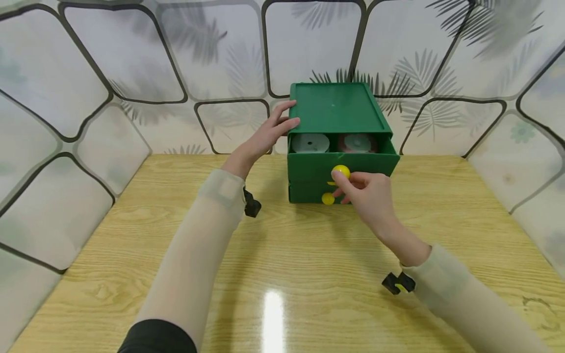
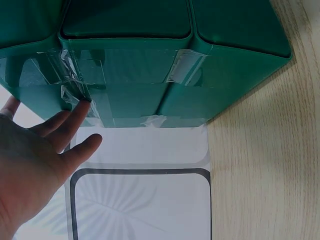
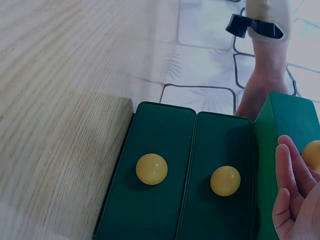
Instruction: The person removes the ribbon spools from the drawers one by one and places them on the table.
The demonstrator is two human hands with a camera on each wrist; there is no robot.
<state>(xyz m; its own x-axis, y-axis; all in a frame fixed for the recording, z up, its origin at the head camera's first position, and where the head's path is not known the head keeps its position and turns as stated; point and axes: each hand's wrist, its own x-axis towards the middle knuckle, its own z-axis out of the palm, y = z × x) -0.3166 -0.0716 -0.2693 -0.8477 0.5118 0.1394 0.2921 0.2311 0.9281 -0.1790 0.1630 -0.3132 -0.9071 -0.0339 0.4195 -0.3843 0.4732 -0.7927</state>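
A small green drawer cabinet (image 1: 333,108) stands at the back of the table. Its top drawer (image 1: 309,166) is partly pulled out, showing a white round object (image 1: 311,142) and a pale disc with a reddish rim (image 1: 357,142) inside. My right hand (image 1: 368,198) pinches the yellow ball knob (image 1: 341,170) on that drawer between thumb and fingers. Two lower drawers carry yellow knobs (image 3: 151,169) and sit pushed in. My left hand (image 1: 265,135) touches the cabinet's left side with spread fingers; clear tape (image 2: 135,95) covers that side in the left wrist view.
The wood-grain table (image 1: 265,255) stretches in front of the cabinet and to both sides. A patterned white covering (image 1: 212,54) rises close behind the cabinet and at the left and right. Black camera mounts (image 1: 252,203) hang beneath both wrists.
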